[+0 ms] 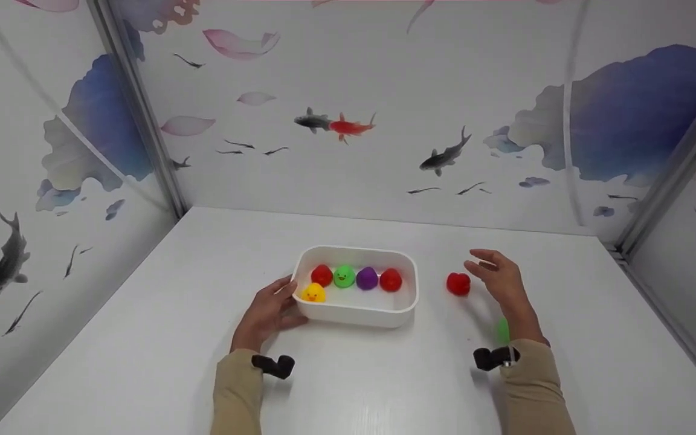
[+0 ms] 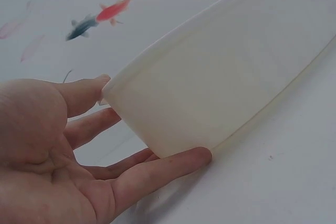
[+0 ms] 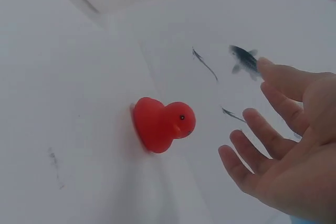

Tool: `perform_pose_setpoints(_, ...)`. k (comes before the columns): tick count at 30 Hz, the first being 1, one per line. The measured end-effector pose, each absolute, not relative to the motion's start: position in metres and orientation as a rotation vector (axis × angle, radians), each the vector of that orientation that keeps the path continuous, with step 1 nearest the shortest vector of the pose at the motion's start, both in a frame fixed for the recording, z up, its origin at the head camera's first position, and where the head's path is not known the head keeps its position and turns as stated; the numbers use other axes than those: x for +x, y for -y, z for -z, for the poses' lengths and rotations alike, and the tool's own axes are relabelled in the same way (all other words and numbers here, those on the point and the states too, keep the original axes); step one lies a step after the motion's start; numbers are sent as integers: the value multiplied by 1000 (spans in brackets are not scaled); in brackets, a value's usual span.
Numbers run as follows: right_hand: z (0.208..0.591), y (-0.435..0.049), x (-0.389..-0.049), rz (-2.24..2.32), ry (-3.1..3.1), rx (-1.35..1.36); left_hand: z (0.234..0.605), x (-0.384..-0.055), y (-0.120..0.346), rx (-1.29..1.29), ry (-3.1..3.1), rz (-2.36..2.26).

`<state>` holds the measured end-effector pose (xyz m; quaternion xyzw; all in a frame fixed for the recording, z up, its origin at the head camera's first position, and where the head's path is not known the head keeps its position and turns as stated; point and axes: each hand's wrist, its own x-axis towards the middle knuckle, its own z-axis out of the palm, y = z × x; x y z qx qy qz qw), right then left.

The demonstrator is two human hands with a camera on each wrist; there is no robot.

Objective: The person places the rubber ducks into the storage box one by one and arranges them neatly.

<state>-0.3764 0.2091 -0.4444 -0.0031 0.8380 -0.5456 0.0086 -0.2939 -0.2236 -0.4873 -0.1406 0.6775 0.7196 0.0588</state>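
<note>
A white plastic box (image 1: 348,315) stands on the table with several small rubber ducks inside: a red duck (image 1: 322,275), a green one (image 1: 344,276), a purple one (image 1: 367,278), another red one (image 1: 391,280) and a yellow duck (image 1: 313,293). My left hand (image 1: 268,309) holds the box by its left end, one digit along the front wall and others at the rim and side. Right of the box a loose red duck (image 3: 157,124) sits on the table. Beside it, my right hand (image 3: 291,145) hovers with fingers spread and slightly bent, touching nothing.
A green object (image 1: 503,330) is on the table, partly hidden behind my right wrist. White panels with painted fish surround the white table (image 1: 420,386) at the back and both sides. Black wrist cameras (image 1: 274,366) are strapped at both cuffs.
</note>
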Motion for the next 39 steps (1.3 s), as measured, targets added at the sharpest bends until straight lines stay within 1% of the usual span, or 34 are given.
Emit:
perform_pose_setpoints(7,461,-207,-382,1606,-2575,33,489,-292,226,-429,-2042,-2189)
perform_pose_setpoints(15,474,-208,-389,1505,-2518,-39,491,-293,225,-410,-2033,-2198)
perform_pose_setpoints(18,475,-207,-391,1478,-2518,-40,488,-293,225,-413,-2025,-2219)
perform_pose_setpoints(25,474,-206,-391,1427,-2487,53,487,-294,225,-413,-1992,-2240)
perform_pose_setpoints(39,473,-205,-390,1368,-2491,97,487,-293,227,-397,-2003,-2219)
